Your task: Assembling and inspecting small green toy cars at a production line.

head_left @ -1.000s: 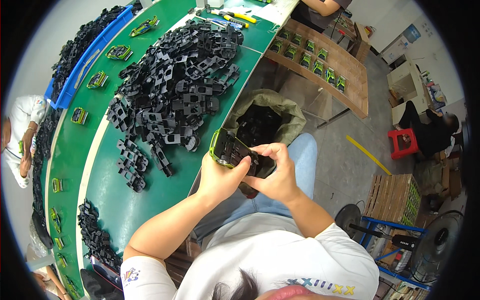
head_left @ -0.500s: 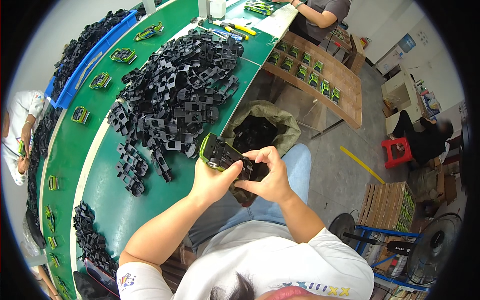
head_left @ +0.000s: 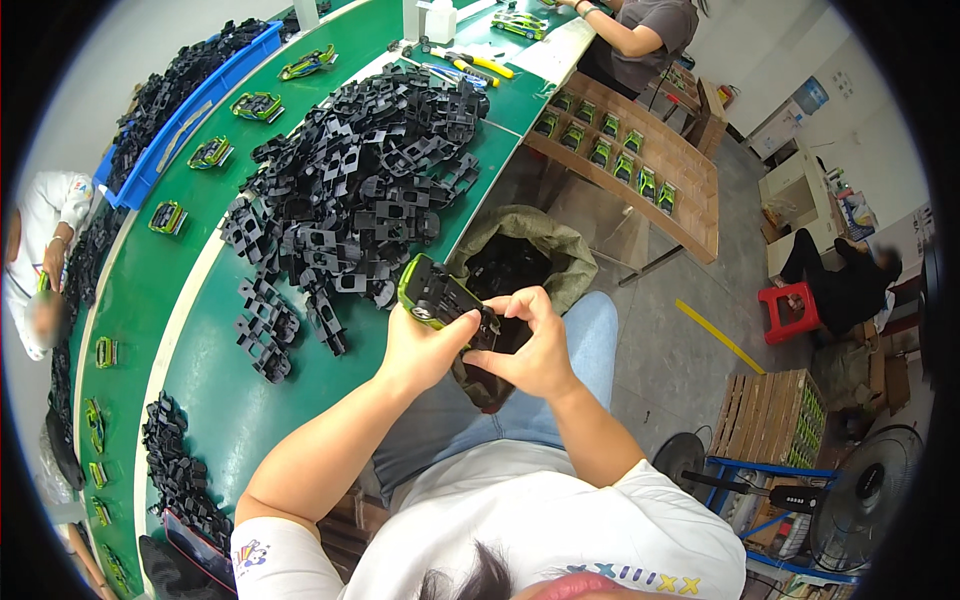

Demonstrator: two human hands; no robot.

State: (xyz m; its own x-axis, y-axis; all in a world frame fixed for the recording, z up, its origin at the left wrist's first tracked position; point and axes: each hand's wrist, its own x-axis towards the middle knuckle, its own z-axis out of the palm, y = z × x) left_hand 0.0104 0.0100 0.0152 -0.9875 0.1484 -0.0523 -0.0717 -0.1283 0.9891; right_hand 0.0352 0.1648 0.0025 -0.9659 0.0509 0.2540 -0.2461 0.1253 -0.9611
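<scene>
A toy car (head_left: 428, 288) with a bright green body is held bottom up above my lap, its black underside showing. My left hand (head_left: 420, 350) is closed round its body, the thumb pressed on the underside. At the car's nearer end, my right hand (head_left: 537, 352) grips with curled thumb and forefinger; what lies right between those fingertips is partly hidden. Left of the hands, a large heap of black plastic chassis parts (head_left: 350, 180) covers the green table (head_left: 330, 400). Just beyond the hands, a woven sack (head_left: 572, 255) stands with dark parts inside.
Green toy cars (head_left: 167, 217) are spaced along the strip at left, beside a blue bin (head_left: 130, 190). Pliers (head_left: 485, 66) lie at the table's far end. A wooden tray (head_left: 690, 215) of cars stands right of a co-worker (head_left: 640, 40). A fan (head_left: 865, 490) is at lower right.
The whole view has shifted slightly. The toy car is tilted a little more upright, and my right fingers have shifted slightly at its nearer end. Both hands keep their hold.
</scene>
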